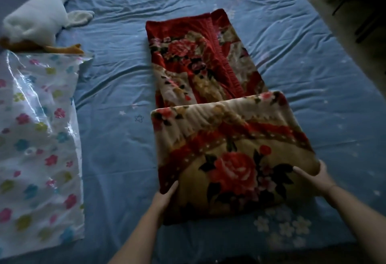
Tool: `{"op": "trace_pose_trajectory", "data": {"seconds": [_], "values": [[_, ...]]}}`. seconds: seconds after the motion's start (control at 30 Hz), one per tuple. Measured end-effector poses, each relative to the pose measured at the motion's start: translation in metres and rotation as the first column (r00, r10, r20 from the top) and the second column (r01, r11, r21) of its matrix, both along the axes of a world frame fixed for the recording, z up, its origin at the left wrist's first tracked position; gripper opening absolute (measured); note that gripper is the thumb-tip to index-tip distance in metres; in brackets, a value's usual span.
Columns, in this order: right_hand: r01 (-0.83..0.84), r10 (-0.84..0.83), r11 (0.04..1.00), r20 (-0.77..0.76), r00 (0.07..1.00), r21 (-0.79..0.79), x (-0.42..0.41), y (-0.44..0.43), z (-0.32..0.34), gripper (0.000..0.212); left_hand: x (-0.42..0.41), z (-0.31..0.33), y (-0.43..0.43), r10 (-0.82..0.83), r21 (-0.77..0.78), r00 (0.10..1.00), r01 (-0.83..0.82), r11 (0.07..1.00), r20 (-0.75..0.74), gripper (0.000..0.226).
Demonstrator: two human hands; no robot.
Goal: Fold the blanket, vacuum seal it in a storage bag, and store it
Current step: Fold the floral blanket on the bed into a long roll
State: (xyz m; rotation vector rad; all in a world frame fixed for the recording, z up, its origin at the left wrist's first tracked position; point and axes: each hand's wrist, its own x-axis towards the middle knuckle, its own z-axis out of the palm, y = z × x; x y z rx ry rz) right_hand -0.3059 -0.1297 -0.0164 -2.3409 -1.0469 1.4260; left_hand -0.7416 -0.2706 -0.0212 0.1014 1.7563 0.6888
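Wrinkled blue bedsheet point(117, 40), dim light; blanket point(229, 138) mid-sheet, storage bag point(37, 138) at left

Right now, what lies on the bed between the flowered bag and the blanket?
Nothing: the head view shows only bare blue sheet between the bag and the blanket.

Most of the fingers of the left hand point(166, 197) and the right hand point(315, 178) are hidden under the near fold of the red and cream floral fleece blanket point(229, 148). That fold covers the near end of the blanket's far strip. The left and near edges cut the glossy flower-printed plastic storage bag point(39, 138). The left edge also cuts the white plush goose with orange feet point(37, 21). The dark shapes point(359, 2) at far right are too dim to tell.
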Motion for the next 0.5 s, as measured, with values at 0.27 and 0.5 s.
{"op": "trace_pose_trajectory", "data": {"seconds": [0.27, 0.5], "values": [[-0.098, 0.094, 0.995, -0.135, 0.986, -0.023, 0.007, -0.019, 0.009, 0.117, 0.016, -0.002, -0.053, -0.076, -0.03, 0.997, 0.076, 0.997, 0.012, 0.074], [-0.33, 0.325, 0.944, -0.165, 0.931, -0.001, 0.029, -0.038, 0.053, 0.115, 0.036, 0.023, -0.076, -0.008, 0.146, 1.0, 0.012, 0.989, -0.029, 0.09]]}}
